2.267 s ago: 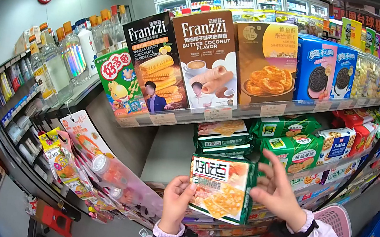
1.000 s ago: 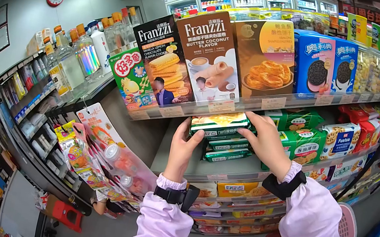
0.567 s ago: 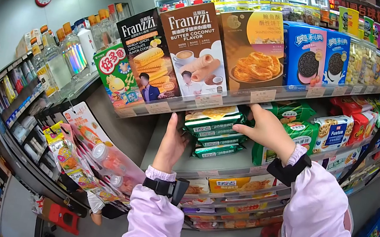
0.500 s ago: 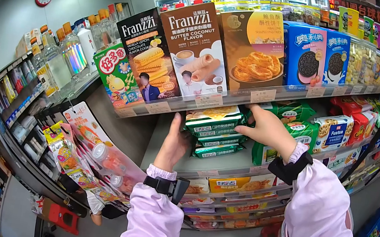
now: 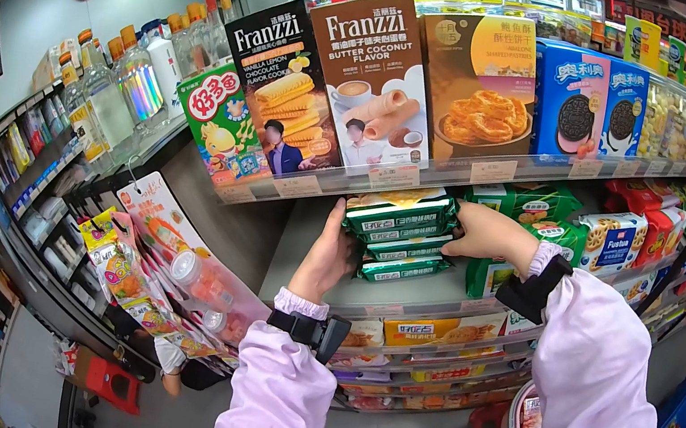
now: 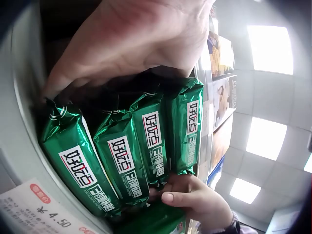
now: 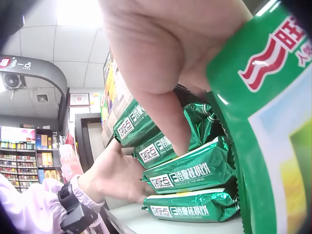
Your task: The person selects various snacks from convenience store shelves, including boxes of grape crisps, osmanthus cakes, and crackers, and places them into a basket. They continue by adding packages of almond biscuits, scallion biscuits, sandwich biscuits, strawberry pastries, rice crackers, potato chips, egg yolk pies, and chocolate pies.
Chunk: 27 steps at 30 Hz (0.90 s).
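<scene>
Several green biscuit packs (image 5: 405,235) lie stacked on the shelf below the large boxes, their printed edges facing out. At the stack's left end is my left hand (image 5: 326,258), thumb raised and palm facing the packs. My right hand (image 5: 495,239) grips the right end, thumb against the front edges and fingers partly hidden behind. The left wrist view shows the left hand (image 6: 131,46) spanning the pack ends, with the right hand (image 6: 202,201) opposite. In the right wrist view, the right thumb (image 7: 173,124) lies across the packs (image 7: 190,173).
Boxed biscuits (image 5: 374,83) stand above on a shelf with a clear price rail (image 5: 446,166). Other green packs (image 5: 559,237) lie to the right. Hanging snack bags (image 5: 121,263) are at the left, near glass bottles (image 5: 104,97). A blue basket (image 5: 683,421) stands low right.
The pack held up in front of the shelf 2.3 s ago is no longer there; both hands have moved to the stack. Since half a second ago, the right thumb sits slightly lower on the packs.
</scene>
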### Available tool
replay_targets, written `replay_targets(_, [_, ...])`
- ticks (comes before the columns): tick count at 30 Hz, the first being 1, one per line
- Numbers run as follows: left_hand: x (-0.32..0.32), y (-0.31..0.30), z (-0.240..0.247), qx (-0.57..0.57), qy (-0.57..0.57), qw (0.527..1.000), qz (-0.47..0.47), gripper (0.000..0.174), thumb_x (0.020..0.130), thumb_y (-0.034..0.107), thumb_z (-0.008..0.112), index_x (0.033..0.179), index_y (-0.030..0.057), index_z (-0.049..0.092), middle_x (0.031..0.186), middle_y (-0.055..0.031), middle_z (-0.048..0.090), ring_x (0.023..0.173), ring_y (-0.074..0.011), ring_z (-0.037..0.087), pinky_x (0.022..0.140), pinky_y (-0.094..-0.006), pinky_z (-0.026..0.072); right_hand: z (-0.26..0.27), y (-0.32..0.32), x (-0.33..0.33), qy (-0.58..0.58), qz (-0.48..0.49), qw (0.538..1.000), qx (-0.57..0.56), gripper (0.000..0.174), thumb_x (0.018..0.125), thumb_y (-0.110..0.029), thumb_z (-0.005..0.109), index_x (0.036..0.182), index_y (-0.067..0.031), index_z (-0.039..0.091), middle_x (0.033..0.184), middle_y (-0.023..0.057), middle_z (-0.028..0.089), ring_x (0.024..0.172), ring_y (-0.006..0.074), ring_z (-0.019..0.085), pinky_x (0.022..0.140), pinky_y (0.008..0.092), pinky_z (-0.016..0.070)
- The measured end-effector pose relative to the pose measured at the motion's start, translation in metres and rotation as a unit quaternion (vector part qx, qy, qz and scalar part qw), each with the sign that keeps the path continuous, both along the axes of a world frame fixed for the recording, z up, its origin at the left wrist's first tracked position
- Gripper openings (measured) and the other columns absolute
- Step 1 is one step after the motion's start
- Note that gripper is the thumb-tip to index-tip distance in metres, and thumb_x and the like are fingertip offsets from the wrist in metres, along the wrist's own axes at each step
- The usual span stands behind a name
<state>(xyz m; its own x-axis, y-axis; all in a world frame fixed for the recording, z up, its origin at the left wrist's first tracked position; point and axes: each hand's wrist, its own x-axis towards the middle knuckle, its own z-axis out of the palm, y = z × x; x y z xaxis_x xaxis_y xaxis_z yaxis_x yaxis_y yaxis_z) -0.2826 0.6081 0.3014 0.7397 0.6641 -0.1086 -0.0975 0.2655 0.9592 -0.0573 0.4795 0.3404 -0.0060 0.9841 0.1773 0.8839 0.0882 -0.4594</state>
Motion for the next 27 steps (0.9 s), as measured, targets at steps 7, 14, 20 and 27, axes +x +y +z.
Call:
replay_targets(7, [-0.006, 0.002, -0.005, -0.022, -0.013, 0.999, 0.023, 0.080, 0.081, 0.072, 0.032, 0.137, 0.0152, 0.029, 0.136, -0.0102, 0.035, 0.117, -0.0284, 0.037, 0.099, -0.0456, 0.0233, 0.015, 0.001, -0.029, -0.110, -0.035, 0.993, -0.024, 0.040, 0.069, -0.025, 0.069, 0.092, 0.0058, 0.057, 0.087, 0.0209, 0.062, 0.083, 0.0347, 0.061, 0.072, 0.0387, 0.0489])
replay_targets(14, [-0.013, 0.009, -0.010, -0.026, 0.007, 0.999, -0.022, 0.089, 0.077, 0.076, 0.034, 0.140, 0.0126, 0.024, 0.140, -0.0119, 0.029, 0.113, -0.0330, 0.038, 0.101, -0.0440, 0.0235, 0.019, 0.004, -0.017, -0.164, 0.014, 0.981, -0.104, 0.049, 0.069, -0.037, 0.070, 0.087, 0.0080, 0.062, 0.087, 0.0216, 0.063, 0.081, 0.0345, 0.062, 0.073, 0.0378, 0.0487])
replay_targets(20, [-0.013, 0.014, -0.015, -0.050, 0.018, 0.998, -0.014, 0.096, 0.072, 0.081, 0.035, 0.138, 0.0120, 0.025, 0.138, -0.0140, 0.030, 0.108, -0.0312, 0.041, 0.097, -0.0427, 0.0288, 0.019, 0.016, -0.001, -0.128, 0.056, 0.979, -0.149, 0.053, 0.067, -0.044, 0.070, 0.085, 0.0052, 0.064, 0.082, 0.0207, 0.064, 0.076, 0.0323, 0.063, 0.069, 0.0379, 0.0485])
replay_targets(27, [-0.008, -0.001, -0.003, -0.021, 0.025, 0.999, 0.001, 0.086, 0.076, 0.079, 0.031, 0.130, 0.0125, 0.040, 0.125, -0.0045, 0.046, 0.089, -0.0179, 0.046, 0.085, -0.0342, 0.0373, 0.023, 0.035, -0.006, -0.219, 0.008, 0.937, -0.272, 0.077, 0.064, -0.065, 0.064, 0.098, 0.0047, 0.063, 0.094, 0.0203, 0.064, 0.090, 0.0317, 0.061, 0.079, 0.0353, 0.0468])
